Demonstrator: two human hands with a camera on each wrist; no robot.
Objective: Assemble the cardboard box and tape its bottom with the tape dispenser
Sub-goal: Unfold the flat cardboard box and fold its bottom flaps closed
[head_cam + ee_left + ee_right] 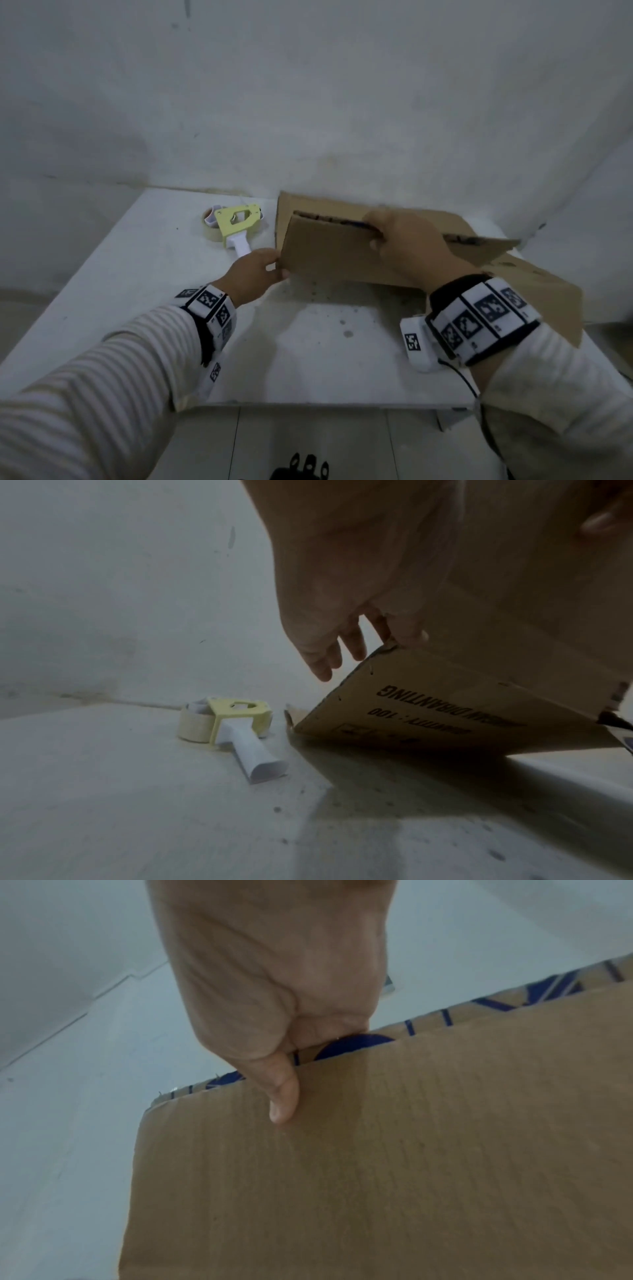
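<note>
The two arms in striped sleeves, each with a band of black-and-white markers at the wrist, lay nearest the camera, reaching over the white, speckled bench. The right hand was clamped on the upper edge of the flattened brown corrugated cardboard box: in the right wrist view its thumb pressed the plain near face and the fingers went over the edge onto the blue-printed far side. The left hand held the box's left edge near the lower corner, thumb on the near face; in the left wrist view its fingers reached behind the corner, partly hidden. The box was tilted up between the hands, its lower part against the bench, one flap trailing past the right wrist.

The yellow-framed tape dispenser with a white handle and a pale roll of tape lay on the bench just beyond the left hand, untouched.

The board looked light and stiff along its flutes but inclined to fold at the creases and flop at the flaps, so gripping opposite panel edges near the scored corners seemed soundest for squaring it open.

Count: one box, one dispenser, two hands
</note>
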